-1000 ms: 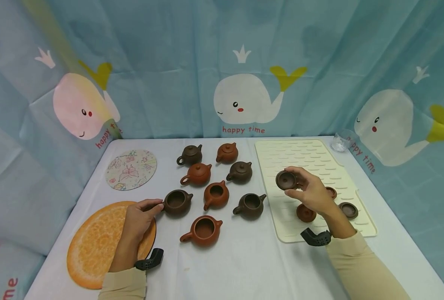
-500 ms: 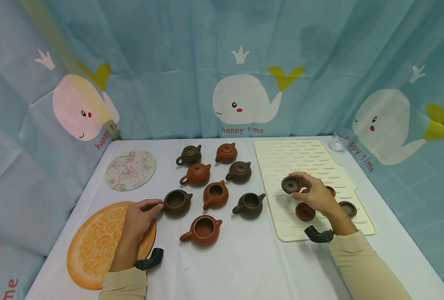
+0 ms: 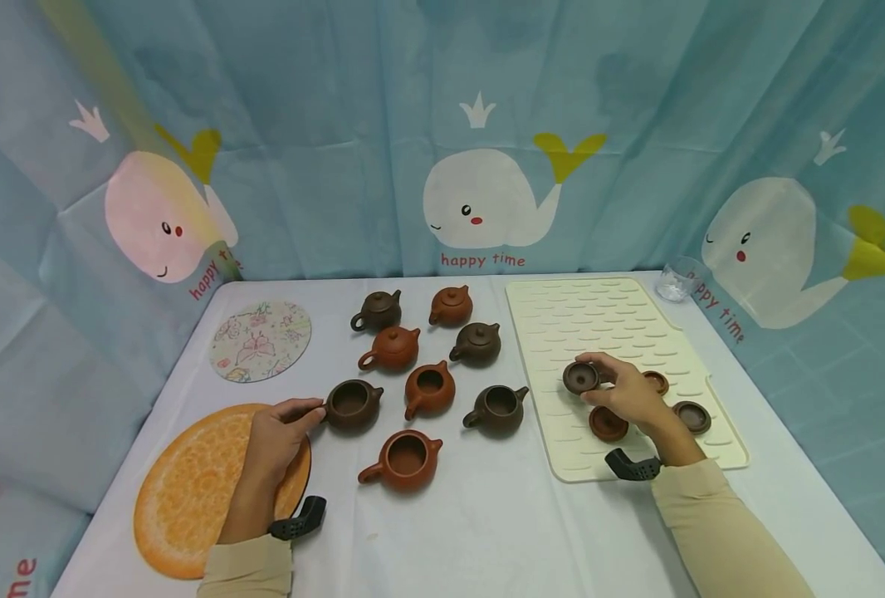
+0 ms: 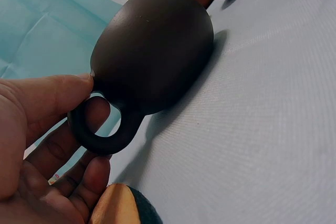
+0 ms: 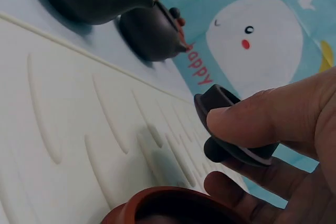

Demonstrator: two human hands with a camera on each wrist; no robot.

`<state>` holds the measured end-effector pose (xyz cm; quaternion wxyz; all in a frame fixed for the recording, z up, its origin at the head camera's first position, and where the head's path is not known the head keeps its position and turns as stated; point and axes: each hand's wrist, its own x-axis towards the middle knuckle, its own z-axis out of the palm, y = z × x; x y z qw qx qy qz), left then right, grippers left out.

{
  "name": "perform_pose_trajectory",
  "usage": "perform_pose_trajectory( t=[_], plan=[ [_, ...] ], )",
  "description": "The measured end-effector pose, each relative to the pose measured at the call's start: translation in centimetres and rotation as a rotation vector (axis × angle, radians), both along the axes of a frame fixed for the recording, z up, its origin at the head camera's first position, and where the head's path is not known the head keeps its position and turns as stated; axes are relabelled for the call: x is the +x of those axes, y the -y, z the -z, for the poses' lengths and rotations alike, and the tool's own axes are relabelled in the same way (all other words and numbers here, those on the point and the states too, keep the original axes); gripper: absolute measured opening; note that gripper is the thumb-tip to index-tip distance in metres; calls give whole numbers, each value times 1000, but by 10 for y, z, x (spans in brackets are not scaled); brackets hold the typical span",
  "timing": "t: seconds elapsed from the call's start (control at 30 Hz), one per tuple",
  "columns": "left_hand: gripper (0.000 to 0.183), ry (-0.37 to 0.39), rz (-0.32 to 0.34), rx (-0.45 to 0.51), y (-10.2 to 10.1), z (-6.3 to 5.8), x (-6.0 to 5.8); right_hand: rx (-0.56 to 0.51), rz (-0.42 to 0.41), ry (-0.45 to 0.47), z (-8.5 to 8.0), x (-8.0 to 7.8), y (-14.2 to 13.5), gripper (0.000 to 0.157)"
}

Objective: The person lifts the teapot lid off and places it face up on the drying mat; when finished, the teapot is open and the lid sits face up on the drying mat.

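Observation:
My left hand (image 3: 276, 436) pinches the ring handle of a dark brown lidless teapot (image 3: 353, 404), which stands on the white cloth. In the left wrist view the thumb lies at the top of the handle (image 4: 107, 142), with fingers behind it. My right hand (image 3: 629, 392) holds a dark brown teapot lid (image 3: 581, 378) by its edge, hollow side up, over the cream mat (image 3: 554, 307). The lid's knob (image 5: 214, 150) points down in the right wrist view. Two reddish lids (image 3: 608, 423) (image 3: 656, 382) and another dark lid (image 3: 692, 417) lie upturned on the mat near this hand.
Lidless teapots (image 3: 407, 459) (image 3: 430, 389) (image 3: 501, 410) stand mid-table. Behind them are several lidded teapots (image 3: 390, 349). An orange round mat (image 3: 188, 490) lies under the left forearm, a floral round mat (image 3: 259, 340) farther back. A clear glass (image 3: 679, 279) stands back right.
My right hand has brought the dark lid slightly right and lower toward the cream mat. The left hand and its teapot stay in place.

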<state>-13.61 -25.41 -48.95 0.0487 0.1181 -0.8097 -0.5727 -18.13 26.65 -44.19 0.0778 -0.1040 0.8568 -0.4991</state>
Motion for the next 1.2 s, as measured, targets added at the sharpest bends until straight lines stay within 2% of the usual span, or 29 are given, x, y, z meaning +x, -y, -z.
perform_pose_trajectory(
  t=[0.07,0.13,0.23,0.3,0.53,0.77,1.2],
  plan=[
    [25,2,1,4,0,-1,0,8,-10,22,-7,1,4,59],
    [25,5,2,8,0,-1,1,21,-19,38,-7,0,4,59],
    [25,7,1,15,0,-1,1,65,-29,58,-4,-3,2,59],
    [24,7,0,17,0,-1,1,87,-36,63,5,-8,-3,60],
    [25,8,2,20,0,-2,0,145,-39,83,8,-10,-2,59],
    [25,8,3,20,0,-1,1,181,-77,48,10,-11,0,59],
    [24,-11,-2,14,0,2,0,136,-89,43,10,-7,-2,62]
  ],
)
